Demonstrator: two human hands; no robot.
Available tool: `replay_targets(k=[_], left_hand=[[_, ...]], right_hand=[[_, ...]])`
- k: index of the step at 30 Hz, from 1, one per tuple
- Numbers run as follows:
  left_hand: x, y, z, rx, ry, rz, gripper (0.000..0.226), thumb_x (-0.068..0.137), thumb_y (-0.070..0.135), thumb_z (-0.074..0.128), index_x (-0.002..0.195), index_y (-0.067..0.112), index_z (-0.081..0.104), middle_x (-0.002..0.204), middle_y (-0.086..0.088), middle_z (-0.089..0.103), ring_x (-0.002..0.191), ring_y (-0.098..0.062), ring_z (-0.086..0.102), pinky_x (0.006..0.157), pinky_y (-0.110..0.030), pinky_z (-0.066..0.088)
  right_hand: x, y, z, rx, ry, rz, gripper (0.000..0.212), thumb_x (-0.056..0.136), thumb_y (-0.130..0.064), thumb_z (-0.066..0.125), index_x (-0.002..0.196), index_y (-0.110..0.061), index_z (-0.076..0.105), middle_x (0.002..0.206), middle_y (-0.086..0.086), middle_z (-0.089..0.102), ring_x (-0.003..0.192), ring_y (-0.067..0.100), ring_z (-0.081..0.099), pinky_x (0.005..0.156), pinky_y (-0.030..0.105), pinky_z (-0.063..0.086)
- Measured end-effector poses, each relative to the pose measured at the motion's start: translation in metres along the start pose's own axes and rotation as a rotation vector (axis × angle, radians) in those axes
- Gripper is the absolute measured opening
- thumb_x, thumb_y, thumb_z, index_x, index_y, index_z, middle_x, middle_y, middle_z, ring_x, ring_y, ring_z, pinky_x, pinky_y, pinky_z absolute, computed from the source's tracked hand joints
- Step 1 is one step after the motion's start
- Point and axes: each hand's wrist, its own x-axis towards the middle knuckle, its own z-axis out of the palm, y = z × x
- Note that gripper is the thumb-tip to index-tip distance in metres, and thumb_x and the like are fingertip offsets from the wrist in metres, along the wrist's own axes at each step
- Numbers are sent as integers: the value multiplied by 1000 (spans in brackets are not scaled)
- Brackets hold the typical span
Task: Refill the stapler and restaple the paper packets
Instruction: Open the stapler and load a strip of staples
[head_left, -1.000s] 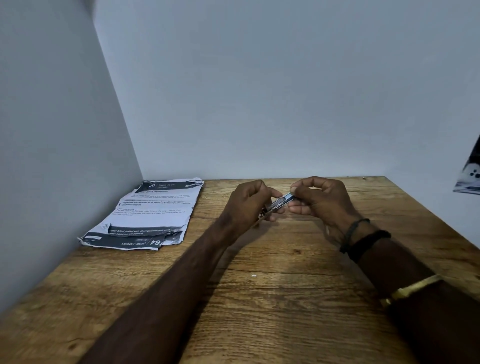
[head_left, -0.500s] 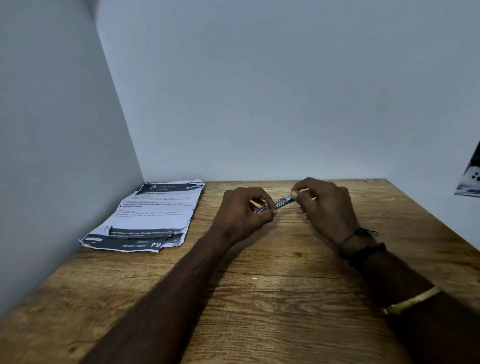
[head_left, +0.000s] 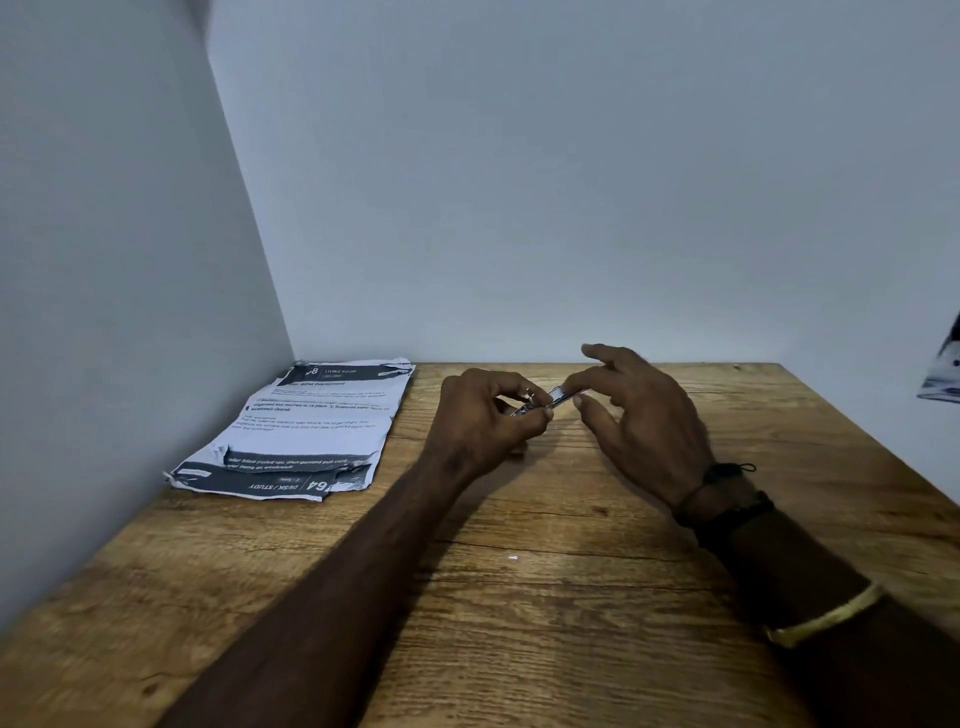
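Observation:
A small metal stapler (head_left: 540, 402) is held just above the wooden desk (head_left: 519, 597), near its back middle. My left hand (head_left: 488, 421) grips its near end with curled fingers and thumb. My right hand (head_left: 639, 415) has its fingers spread and mostly straight; its index fingertip touches the stapler's far end from above and the thumb lies just below it. Much of the stapler is hidden by my left fingers. A stack of crumpled printed paper packets (head_left: 306, 426) lies at the desk's back left corner.
Grey walls close the desk on the left and at the back. A tiny shiny speck (head_left: 513, 557), maybe a loose staple, lies on the wood between my forearms. A dark printed object (head_left: 943, 374) shows at the right edge.
My right hand has loosened from a curled pinch on the stapler's end into spread fingers, with only the fingertips near it. My left hand keeps its grip in about the same place.

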Motion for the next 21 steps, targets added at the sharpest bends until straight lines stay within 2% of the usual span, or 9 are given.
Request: replay_targets(k=[3, 6, 9, 12, 15, 21], left_hand=[[1, -2, 0, 21, -1, 1, 10, 74, 25, 82, 83, 21, 82, 70, 9, 77, 62, -28, 75, 63, -52, 62], [0, -1, 2, 29, -4, -2, 7, 74, 22, 84, 80, 22, 81, 64, 13, 74, 58, -25, 74, 58, -50, 63], [-1, -1, 3, 43, -8, 22, 7, 75, 21, 85, 78, 23, 79, 61, 13, 72, 49, -12, 69, 51, -39, 63], [-1, 1, 3, 82, -8, 52, 8, 75, 21, 86, 77, 23, 78, 58, 12, 71, 45, -7, 65, 46, -28, 58], [-2, 3, 3, 84, -1, 42, 9, 75, 20, 86, 76, 22, 78, 58, 10, 71, 45, -9, 66, 45, -30, 59], [-4, 9, 5, 172, -15, 77, 7, 75, 23, 85, 78, 21, 79, 61, 13, 71, 55, -6, 70, 58, -34, 61]], right_hand=[[0, 1, 0, 43, 9, -6, 24, 90, -15, 65, 107, -30, 75, 142, -2, 58, 124, 18, 59, 90, 44, 55], [1, 2, -1, 72, 63, 6, 28, 85, -7, 65, 107, -23, 74, 136, 3, 63, 123, 20, 61, 88, 47, 57], [1, -1, -2, -37, 60, 40, 27, 84, -10, 63, 102, -27, 74, 137, -2, 63, 109, 22, 67, 81, 40, 57], [1, -4, -3, -186, 50, 31, 24, 82, -12, 62, 95, -28, 73, 138, -4, 62, 106, 23, 68, 70, 34, 54], [2, -7, -5, -259, 50, 1, 22, 80, -12, 63, 91, -28, 72, 137, -3, 63, 107, 24, 68, 65, 30, 48], [2, -13, -2, -345, -1, -12, 15, 81, -14, 60, 88, -25, 68, 144, -2, 58, 118, 26, 62, 65, 35, 52]])
